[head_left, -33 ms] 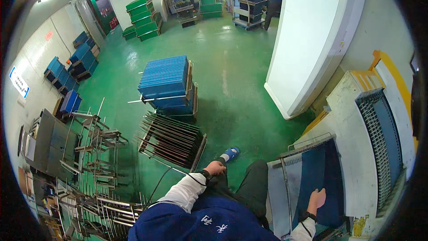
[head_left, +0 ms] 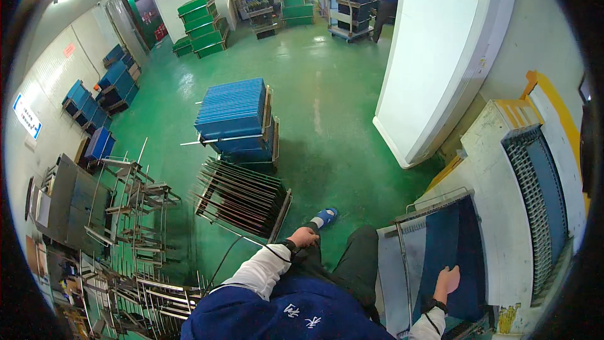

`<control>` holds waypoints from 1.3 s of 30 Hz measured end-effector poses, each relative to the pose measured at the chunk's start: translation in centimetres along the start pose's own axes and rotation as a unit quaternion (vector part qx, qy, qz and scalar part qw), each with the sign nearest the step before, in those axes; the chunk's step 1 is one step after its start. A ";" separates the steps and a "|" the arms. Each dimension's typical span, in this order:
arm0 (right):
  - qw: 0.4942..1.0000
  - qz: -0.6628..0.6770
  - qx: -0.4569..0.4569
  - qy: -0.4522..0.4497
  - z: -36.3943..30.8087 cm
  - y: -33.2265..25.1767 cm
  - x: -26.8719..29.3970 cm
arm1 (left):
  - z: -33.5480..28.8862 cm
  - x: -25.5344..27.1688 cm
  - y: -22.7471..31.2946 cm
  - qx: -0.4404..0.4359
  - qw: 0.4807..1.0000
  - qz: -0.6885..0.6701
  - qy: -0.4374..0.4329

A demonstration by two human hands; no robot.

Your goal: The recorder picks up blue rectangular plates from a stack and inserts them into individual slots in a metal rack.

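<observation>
My left hand point(head_left: 304, 237) is closed, with its fingers curled, and rests at my left knee above the dark trousers. Whether it holds anything is hidden. A dark band with a thin cord circles that wrist. At the lower right, my right hand point(head_left: 447, 281) is over a dark blue panel point(head_left: 469, 245) lying on the machine's sloping outlet. Its fingers are bent and close together; I cannot make out anything between them, nor whether they touch the panel. A metal bar point(head_left: 402, 264) runs along the outlet's left side, over a pale grey-blue surface point(head_left: 391, 277).
A slotted metal rack point(head_left: 242, 198) stands ahead-left, before stacked blue panel racks point(head_left: 231, 110). Empty metal frames point(head_left: 135, 208) crowd the left. At right are a tall white cabinet point(head_left: 434, 56) and a roller machine point(head_left: 535, 214). People work at the far bench beside green bins point(head_left: 297, 9).
</observation>
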State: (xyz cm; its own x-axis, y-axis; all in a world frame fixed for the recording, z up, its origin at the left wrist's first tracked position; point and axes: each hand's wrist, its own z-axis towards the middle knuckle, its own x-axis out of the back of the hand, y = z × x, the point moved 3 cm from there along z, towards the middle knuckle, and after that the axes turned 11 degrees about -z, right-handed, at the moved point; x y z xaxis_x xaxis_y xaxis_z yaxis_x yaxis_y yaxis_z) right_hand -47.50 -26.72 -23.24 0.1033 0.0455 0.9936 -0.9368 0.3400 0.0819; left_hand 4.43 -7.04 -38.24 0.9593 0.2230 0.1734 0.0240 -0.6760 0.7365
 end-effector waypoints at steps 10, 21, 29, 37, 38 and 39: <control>1.000 -0.004 -0.006 0.003 0.2 0.1 -0.4 | 0.4 0.0 -0.3 0.005 1.000 0.021 -0.004; 1.000 -0.004 -0.003 0.020 -0.1 -0.1 0.2 | -0.2 0.0 0.3 -0.002 1.000 0.029 0.010; 1.000 -0.006 -0.007 0.019 0.2 0.2 -0.4 | -0.1 0.0 0.4 -0.009 0.999 0.038 0.006; 1.000 -0.002 -0.011 -0.016 -0.2 -0.4 0.9 | 0.3 0.0 -0.1 0.003 0.999 0.037 0.000; 1.000 -0.001 -0.008 -0.009 -0.3 -0.4 0.9 | 0.3 0.0 -0.2 0.002 1.000 0.029 -0.001; 1.000 -0.001 -0.008 -0.009 -0.2 -0.3 0.5 | 0.5 0.0 -0.4 0.000 1.000 0.022 -0.002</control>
State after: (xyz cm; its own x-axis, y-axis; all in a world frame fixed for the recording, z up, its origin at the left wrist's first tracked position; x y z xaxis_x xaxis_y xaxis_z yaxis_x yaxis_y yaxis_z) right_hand -47.12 -26.64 -22.82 0.0987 0.0286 0.9947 -0.9314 0.3547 0.0822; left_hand 4.59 -7.09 -38.84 0.9607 0.1902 0.2019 -0.0174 -0.6851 0.7283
